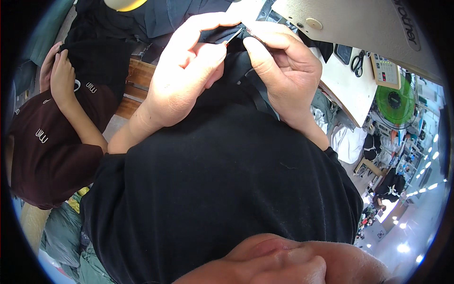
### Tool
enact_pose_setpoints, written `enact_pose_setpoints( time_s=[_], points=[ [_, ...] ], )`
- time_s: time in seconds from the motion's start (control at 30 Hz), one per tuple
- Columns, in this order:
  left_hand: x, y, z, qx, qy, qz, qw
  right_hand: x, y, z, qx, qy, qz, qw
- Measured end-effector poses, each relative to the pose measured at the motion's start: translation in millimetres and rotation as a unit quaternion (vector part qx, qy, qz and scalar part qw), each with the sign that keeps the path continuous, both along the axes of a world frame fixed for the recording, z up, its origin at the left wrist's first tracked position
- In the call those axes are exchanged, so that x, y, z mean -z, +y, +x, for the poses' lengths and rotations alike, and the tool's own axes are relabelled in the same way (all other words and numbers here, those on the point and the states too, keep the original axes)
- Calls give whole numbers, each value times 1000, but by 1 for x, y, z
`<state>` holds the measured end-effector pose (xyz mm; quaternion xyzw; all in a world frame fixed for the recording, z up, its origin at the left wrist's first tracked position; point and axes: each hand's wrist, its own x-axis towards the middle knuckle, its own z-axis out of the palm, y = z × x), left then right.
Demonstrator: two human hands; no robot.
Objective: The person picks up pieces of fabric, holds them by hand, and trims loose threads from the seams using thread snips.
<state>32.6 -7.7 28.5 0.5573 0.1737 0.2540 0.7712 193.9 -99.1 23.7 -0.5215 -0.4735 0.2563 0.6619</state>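
Observation:
My left hand (187, 71) and my right hand (283, 66) meet near the top of the view over a piece of dark fabric (241, 71). The left hand's fingers pinch a small thin tool with a reddish tip (232, 38) against the cloth. The right hand grips the fabric's edge between thumb and fingers just right of the tool. The cloth hangs down from both hands toward my black shirt (222, 180), which fills the middle of the view.
A beige sewing machine (350, 23) sits at the upper right on a white table (350, 90) with black scissors (358, 62) and a control panel (385, 70). A green fan (396, 104) stands at right. Another person in a dark maroon shirt (47, 142) handles black cloth at left.

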Motion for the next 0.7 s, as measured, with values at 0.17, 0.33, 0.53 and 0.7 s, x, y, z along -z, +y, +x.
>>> enact_pose_setpoints(
  time_s=[0.17,0.33,0.53,0.7],
  points=[
    [2,-1,1,1,-2,6,1000,0,0,3,50,-119,1,992],
    [1,-1,1,11,-14,-3,1000,1,1,1,63,-89,7,994],
    [3,0,1,13,-25,0,1000,1,2,3,69,-152,27,986],
    [5,0,2,-3,-55,-11,998,0,-1,5,26,-188,31,981]
  ],
)
